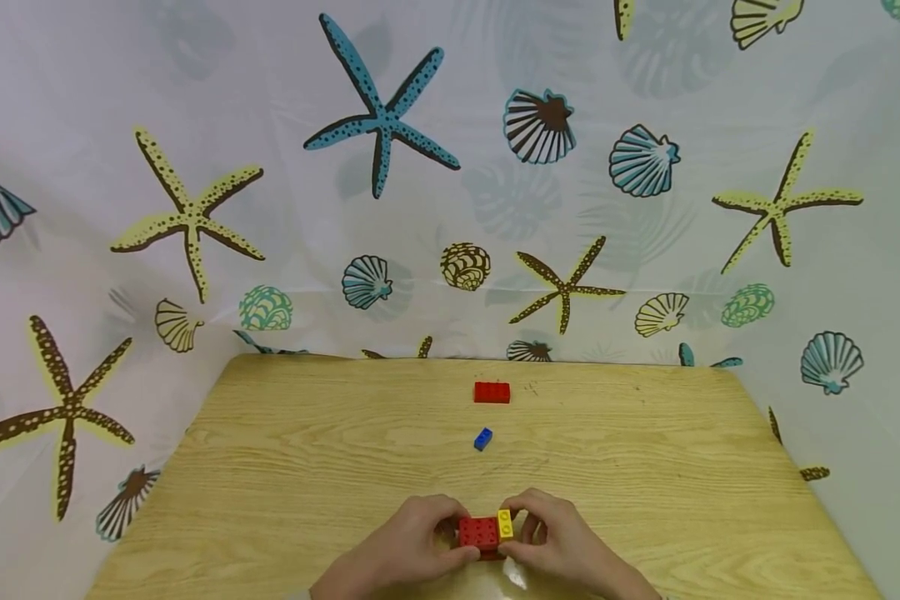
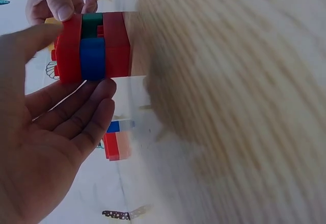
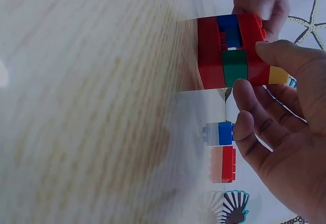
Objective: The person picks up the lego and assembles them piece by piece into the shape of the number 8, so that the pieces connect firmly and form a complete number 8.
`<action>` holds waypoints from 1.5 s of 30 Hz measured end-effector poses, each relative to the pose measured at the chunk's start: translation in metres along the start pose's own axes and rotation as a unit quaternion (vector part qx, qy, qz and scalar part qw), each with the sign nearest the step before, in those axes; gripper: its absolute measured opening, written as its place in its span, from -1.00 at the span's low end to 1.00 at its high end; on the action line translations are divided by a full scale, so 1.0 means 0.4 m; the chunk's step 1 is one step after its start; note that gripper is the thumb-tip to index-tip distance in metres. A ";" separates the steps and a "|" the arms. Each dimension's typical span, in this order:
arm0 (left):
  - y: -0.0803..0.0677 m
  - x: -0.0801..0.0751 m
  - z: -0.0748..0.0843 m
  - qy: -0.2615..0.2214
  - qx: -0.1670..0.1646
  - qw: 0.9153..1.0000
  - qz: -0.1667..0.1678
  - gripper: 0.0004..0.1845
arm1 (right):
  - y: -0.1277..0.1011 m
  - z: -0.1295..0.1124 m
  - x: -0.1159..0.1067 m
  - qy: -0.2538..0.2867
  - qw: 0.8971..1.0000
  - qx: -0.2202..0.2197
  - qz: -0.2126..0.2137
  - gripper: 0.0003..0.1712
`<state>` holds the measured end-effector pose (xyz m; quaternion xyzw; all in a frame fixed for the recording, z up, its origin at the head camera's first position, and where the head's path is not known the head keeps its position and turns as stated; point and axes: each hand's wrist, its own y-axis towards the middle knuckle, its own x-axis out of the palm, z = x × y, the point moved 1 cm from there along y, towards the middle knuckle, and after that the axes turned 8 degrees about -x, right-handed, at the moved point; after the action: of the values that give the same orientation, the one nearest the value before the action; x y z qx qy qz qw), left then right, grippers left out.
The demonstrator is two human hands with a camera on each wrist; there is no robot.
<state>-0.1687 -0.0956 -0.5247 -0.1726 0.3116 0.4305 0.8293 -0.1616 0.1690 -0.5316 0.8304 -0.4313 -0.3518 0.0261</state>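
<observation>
A small brick stack point(image 1: 480, 532) sits at the table's near edge: red layers above and below, with a blue and a green brick between them, as the wrist views show point(image 2: 94, 46) point(image 3: 229, 51). A yellow brick point(image 1: 505, 523) is on its right end. My left hand point(image 1: 427, 535) grips the stack from the left, thumb and fingers on opposite faces point(image 2: 97, 99). From the right, my right hand point(image 1: 542, 533) holds it with its fingers point(image 3: 243, 89) against the green brick. A loose blue brick point(image 1: 483, 438) and a loose red brick point(image 1: 491, 392) lie farther back.
The wooden table point(image 1: 307, 450) is bare apart from the two loose bricks. A curtain printed with starfish and shells point(image 1: 382, 117) hangs behind and beside it. The table's left and right edges slope inward toward the back.
</observation>
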 end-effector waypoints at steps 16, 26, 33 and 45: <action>0.068 -0.020 -0.034 -0.041 -0.047 0.996 0.060 -0.66 | 0.002 0.004 0.003 -0.009 1.000 -0.018 0.004 -0.58; 0.122 -0.030 -0.059 -0.042 -0.062 0.991 0.108 -0.69 | 0.002 0.007 0.000 0.001 1.000 -0.009 -0.004 -0.57; 0.142 -0.029 -0.075 -0.039 -0.081 0.990 0.111 -0.70 | 0.003 0.010 0.000 0.004 1.000 -0.008 -0.006 -0.58; 0.172 -0.018 -0.085 -0.061 -0.122 0.981 0.138 -0.59 | 0.008 -0.003 -0.003 0.004 1.000 -0.008 -0.009 -0.58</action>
<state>-0.2410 -0.0796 -0.5466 -0.2008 0.2262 0.5856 0.7521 -0.1635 0.1675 -0.5290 0.8355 -0.4207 -0.3522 0.0307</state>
